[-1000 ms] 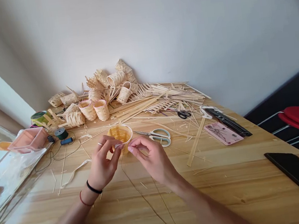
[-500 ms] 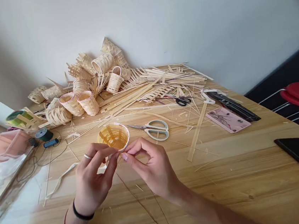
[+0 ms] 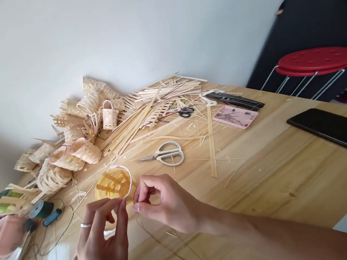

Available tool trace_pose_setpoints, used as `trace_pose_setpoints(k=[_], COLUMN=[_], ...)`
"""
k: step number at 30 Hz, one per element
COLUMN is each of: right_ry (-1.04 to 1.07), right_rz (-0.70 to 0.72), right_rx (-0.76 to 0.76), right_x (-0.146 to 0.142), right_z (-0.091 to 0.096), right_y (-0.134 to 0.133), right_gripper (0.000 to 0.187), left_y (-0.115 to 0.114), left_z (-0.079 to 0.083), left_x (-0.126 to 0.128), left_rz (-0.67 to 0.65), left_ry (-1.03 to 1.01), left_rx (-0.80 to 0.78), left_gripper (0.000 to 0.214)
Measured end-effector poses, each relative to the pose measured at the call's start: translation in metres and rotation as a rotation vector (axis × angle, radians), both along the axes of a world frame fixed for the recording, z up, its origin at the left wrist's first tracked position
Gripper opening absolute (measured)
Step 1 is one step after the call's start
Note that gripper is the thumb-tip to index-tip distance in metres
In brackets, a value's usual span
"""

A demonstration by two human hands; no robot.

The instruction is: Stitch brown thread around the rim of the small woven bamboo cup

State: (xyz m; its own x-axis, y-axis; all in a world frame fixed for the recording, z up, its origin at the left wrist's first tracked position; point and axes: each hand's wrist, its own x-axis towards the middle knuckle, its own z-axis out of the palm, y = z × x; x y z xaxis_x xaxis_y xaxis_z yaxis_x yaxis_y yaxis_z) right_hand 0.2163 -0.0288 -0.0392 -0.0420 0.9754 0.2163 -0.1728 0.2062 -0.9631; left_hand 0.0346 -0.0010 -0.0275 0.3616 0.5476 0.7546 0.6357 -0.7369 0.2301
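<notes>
A small yellow woven basket [image 3: 109, 185] lies tipped with its mouth toward me, its rim wrapped in a white strip [image 3: 130, 180]. My left hand [image 3: 105, 232], a ring on one finger, pinches the near part of this rim between thumb and fingers. Just right of the rim, the thumb and forefinger of my right hand [image 3: 168, 203] are pressed together on a thin brown thread [image 3: 155, 234], which trails down the table toward me. The fingertips cover where the thread meets the basket. White-handled scissors [image 3: 166, 153] lie beyond the hands with their blades to the left.
Pale woven baskets [image 3: 84, 149] and loose bamboo strips [image 3: 147, 112] pile up against the wall. Spools of thread [image 3: 41, 208] sit at left. Black scissors [image 3: 186, 111], a pink tray [image 3: 235, 116], a black cutter [image 3: 235, 100] and a dark phone [image 3: 331, 130] lie rightward; a red stool [image 3: 318, 60] stands beyond.
The view has swung right and tilted, so the table's things appear farther left. My right hand has drawn slightly away from the rim; my left still pinches it.
</notes>
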Motion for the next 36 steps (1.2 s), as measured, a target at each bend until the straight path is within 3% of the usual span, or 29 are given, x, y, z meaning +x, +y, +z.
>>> trace_pose_setpoints(k=[9,16,20,23,25,30,33,36], right_ry=[-0.073,-0.157,-0.404,-0.682,-0.784,-0.91,-0.929,-0.841], right_rz=[0.103,0.191,0.27,0.371,0.366,0.387,0.428,0.409], right_rx=[0.074,0.104,0.035,-0.023,-0.01,0.003,-0.05,-0.201], right_x=[-0.001,-0.002,0.017,0.037,0.047,0.053,0.052,0.055], right_z=[0.011,0.008,0.018,0.039,0.054,0.069,0.058,0.038], right_y=[-0.015,-0.015,-0.008,-0.007,-0.012,-0.039,-0.068,-0.104], right_gripper=[0.024,0.022,0.019,0.018,0.02,0.022,0.024,0.024], left_y=[-0.002,-0.003,-0.001,0.001,0.003,0.009,0.01,0.011], left_z=[0.001,0.0,0.001,0.001,0.0,-0.002,-0.002,-0.002], left_x=[0.0,-0.001,-0.001,-0.002,-0.004,-0.009,-0.011,-0.012], left_rz=[0.037,0.035,0.023,0.027,0.049,0.102,0.104,0.107], left_ry=[-0.033,-0.043,-0.07,-0.094,-0.114,-0.149,-0.148,-0.154], left_rx=[-0.047,-0.049,-0.053,-0.059,-0.071,-0.087,-0.083,-0.08], left_gripper=[0.006,0.01,0.01,0.008,0.006,0.005,0.004,0.004])
